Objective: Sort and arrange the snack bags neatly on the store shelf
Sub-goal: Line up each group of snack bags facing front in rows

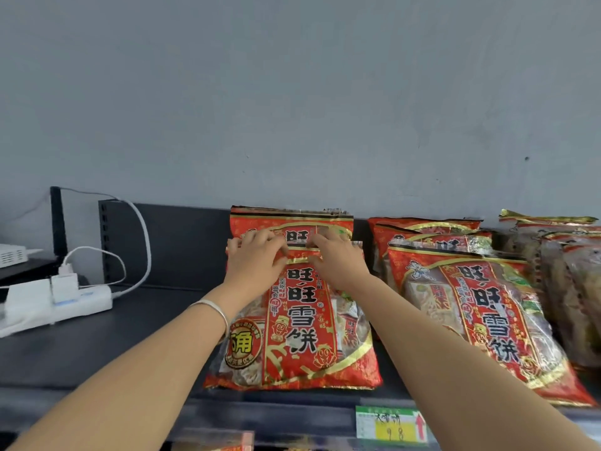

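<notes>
A red snack bag [299,320] with gold trim leans upright in the middle of the dark shelf [130,336]. A second, matching bag [292,219] stands right behind it, only its top showing. My left hand [257,260] and my right hand [338,260] sit side by side on the front bag's top seal, fingers curled over the edge and gripping it. A silver bangle is on my left wrist.
To the right, more red bags [481,307] lean in an overlapping stack, with brownish bags [572,288] beyond them. A white power strip [58,304] with plugs and cables lies at the shelf's left. A green and yellow price tag [390,424] hangs on the front rail.
</notes>
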A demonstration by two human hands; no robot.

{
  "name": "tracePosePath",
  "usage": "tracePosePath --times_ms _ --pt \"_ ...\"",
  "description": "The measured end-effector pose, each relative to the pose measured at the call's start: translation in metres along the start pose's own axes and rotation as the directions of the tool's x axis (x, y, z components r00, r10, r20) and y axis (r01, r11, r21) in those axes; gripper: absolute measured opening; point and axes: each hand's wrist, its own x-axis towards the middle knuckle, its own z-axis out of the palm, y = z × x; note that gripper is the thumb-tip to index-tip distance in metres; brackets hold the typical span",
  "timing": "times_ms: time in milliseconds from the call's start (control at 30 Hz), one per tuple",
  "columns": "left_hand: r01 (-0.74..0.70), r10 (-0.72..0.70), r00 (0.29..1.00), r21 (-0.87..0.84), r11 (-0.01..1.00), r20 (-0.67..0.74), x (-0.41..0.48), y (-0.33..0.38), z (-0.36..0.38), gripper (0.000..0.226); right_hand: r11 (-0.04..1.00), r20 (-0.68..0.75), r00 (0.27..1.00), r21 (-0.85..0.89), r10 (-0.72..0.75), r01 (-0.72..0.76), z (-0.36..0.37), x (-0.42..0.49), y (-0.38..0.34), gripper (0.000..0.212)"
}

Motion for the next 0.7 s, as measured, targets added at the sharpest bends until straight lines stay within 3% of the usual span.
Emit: tracePosePath --times_ms 200,333,500,600,700 --pt "0.007 -0.008 0.999 0.032 0.999 0.034 -0.054 0.027 -0.003 0.034 0.996 0.058 0.994 0.000 -0.087 0.087 -0.001 -0.045 -0.003 0.042" --pt "-0.006 0.003 0.999 0.073 0.997 0.051 -0.090 0.033 0.007 0.041 0.971 0.126 0.962 0.013 -0.240 0.240 0.004 -0.085 -0.002 0.066" --pt "0.089 -0.089 0.995 0.014 0.996 -0.041 -0.106 0.039 0.014 0.039 0.920 0.211 0.919 -0.142 -0.333 0.366 0.015 -0.110 0.007 0.096" --pt "0.067 -0.067 0.998 0.027 0.997 0.011 -0.111 0.041 0.014 0.047 0.914 0.187 0.928 -0.195 -0.321 0.356 0.022 -0.112 0.004 0.096" --pt "0.039 -0.059 0.984 0.124 0.992 0.167 -0.121 0.037 0.020 0.067 0.926 0.197 0.942 -0.213 -0.272 0.312 0.029 -0.111 0.000 0.092"
